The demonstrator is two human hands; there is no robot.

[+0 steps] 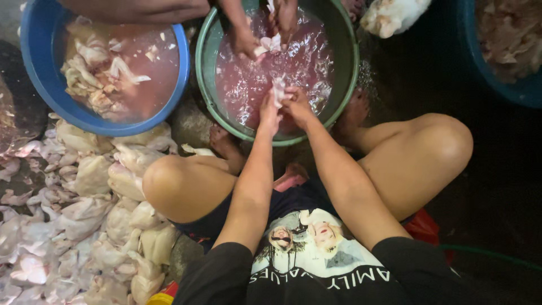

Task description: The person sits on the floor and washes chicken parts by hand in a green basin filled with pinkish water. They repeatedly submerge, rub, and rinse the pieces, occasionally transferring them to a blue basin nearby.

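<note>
Head view — both hands rinse a pale chicken piece (pixel 278 90) over the green basin (pixel 345 85).

Left hand (pixel 269 110) and right hand (pixel 296 105) pinch the piece together at the basin's near rim, just above the pink water (pixel 248 85). Better to grip firmly and stay low — another person's hands (pixel 265 34) work at its far side.

No screens, signs or printed labels show. Two things may be packaging. Well below the green basin (pixel 206 73) and to its left, at the bottom edge, sits a small yellow and red item (pixel 164 296), cut off, its kind unclear. Far left of the basin, at the picture's edge, lies crumpled clear plastic (pixel 12 116), glossy and colourless
</note>
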